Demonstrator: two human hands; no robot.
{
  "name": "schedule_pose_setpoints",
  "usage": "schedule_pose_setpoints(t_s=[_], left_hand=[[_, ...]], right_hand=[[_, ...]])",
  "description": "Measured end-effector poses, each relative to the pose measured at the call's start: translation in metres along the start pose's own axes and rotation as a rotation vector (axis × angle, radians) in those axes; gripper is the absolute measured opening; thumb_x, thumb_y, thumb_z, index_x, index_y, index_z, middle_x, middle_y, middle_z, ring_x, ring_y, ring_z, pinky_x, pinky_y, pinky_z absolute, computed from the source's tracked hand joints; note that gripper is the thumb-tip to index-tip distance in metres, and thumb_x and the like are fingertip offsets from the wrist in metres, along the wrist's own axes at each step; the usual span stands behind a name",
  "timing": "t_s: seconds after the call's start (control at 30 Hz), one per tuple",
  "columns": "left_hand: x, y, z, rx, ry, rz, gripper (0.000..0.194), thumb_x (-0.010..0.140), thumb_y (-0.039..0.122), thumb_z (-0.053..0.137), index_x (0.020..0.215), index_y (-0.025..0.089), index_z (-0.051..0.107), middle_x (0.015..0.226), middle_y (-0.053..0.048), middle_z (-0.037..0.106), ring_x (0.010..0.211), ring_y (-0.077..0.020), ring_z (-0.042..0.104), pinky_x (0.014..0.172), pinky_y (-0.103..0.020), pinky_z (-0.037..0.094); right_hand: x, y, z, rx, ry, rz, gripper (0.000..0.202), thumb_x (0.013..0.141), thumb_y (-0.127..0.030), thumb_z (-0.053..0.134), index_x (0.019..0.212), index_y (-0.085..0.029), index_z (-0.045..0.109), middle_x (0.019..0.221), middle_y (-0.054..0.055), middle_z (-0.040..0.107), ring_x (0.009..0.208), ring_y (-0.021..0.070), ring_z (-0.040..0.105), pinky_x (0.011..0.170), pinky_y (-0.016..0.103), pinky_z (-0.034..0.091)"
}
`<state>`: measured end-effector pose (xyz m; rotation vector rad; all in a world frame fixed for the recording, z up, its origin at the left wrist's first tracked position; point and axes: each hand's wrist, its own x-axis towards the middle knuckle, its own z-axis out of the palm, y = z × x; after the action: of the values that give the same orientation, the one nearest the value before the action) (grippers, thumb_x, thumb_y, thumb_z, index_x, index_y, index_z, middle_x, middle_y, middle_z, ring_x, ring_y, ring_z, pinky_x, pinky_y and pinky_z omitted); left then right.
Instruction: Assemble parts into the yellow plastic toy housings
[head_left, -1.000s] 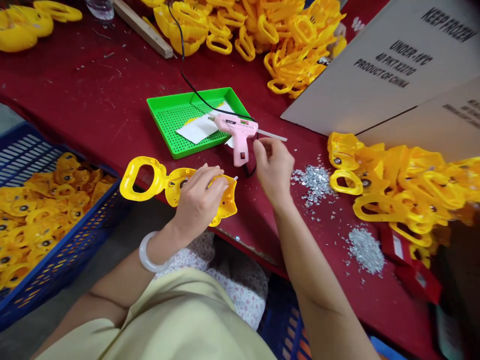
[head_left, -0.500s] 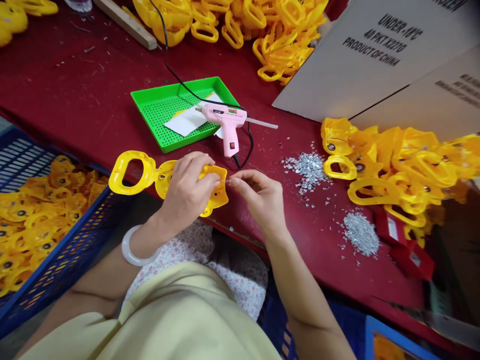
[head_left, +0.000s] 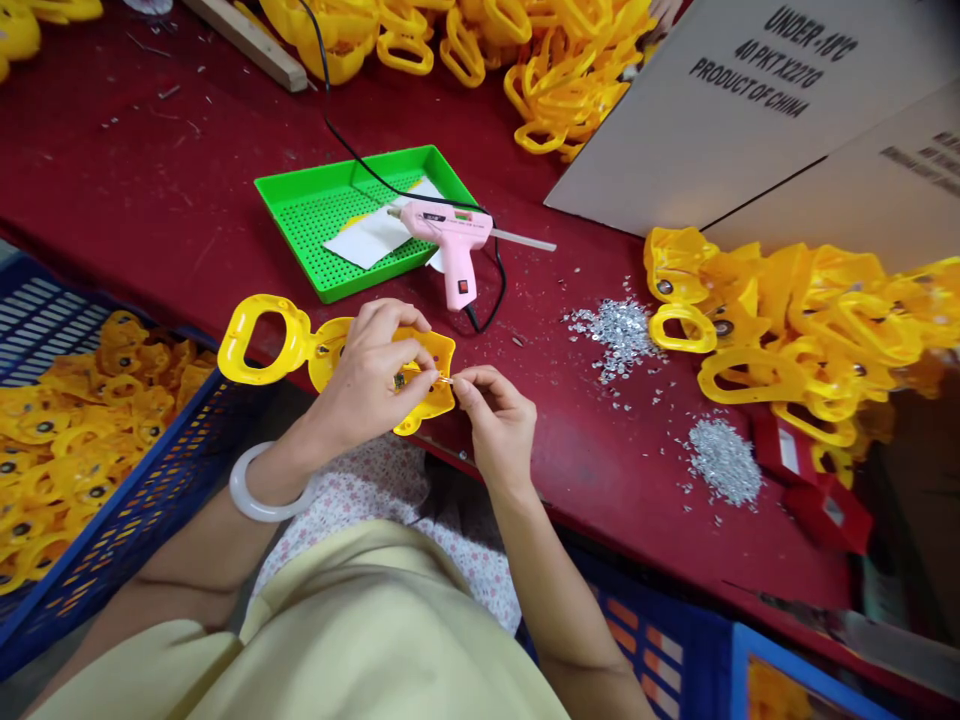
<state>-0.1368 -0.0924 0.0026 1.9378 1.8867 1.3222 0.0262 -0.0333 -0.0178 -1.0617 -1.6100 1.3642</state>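
A yellow plastic toy shell [head_left: 262,340], with a ring-shaped handle on its left, lies hollow side up at the table's front edge. My left hand [head_left: 373,375] is over its body, hiding part of it, with thumb and forefinger pinched together above the hollow. Opposite it, at the shell's right rim, my right hand [head_left: 499,415] is closed in a pinch too. Between the two sets of fingertips shows a tiny, thin, pale piece [head_left: 445,379], too small to name. Something small and dark sits inside the shell beneath my left fingers.
A pink glue gun [head_left: 456,240] rests against a green tray [head_left: 300,235] holding white paper. Two heaps of small shiny parts [head_left: 616,335] lie to the right, near piled yellow shells [head_left: 814,300] and a carton [head_left: 675,130]. A blue crate [head_left: 161,490] of yellow pieces stands at left.
My right hand has shifted slightly left and down, closer to my left fingertips. My left thumb and forefinger have moved down a little over the shell, which stays nearly in place.
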Motion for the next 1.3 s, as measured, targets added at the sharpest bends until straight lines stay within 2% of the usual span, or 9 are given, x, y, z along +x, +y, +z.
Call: schedule_pose_setpoints(t_s=[0.43,1.3], left_hand=[[0.0005,-0.0012,0.0007,-0.003,-0.003,0.023,0.011,0.083,0.012,0.062,0.073,0.018,0.063,0.109,-0.009,0.058,0.113,-0.0253,0.051,0.100,-0.048,0.047],[0.0060,-0.0019,0.0003,0.016,-0.055,0.001,0.013,0.082,0.013,0.061,0.071,0.018,0.065,0.107,-0.008,0.059,0.109,-0.0249,0.054,0.098,-0.048,0.047]], right_hand=[[-0.0034,0.0021,0.0006,-0.004,0.003,-0.035,0.012,0.081,-0.033,0.069,0.076,-0.022,0.067,0.077,-0.001,0.066,0.071,0.0124,0.061,0.067,0.026,0.051],[-0.0001,0.0013,0.0025,-0.020,0.003,0.031,0.016,0.079,-0.036,0.068,0.076,-0.022,0.063,0.073,-0.001,0.064,0.066,0.0116,0.059,0.063,0.025,0.051]])
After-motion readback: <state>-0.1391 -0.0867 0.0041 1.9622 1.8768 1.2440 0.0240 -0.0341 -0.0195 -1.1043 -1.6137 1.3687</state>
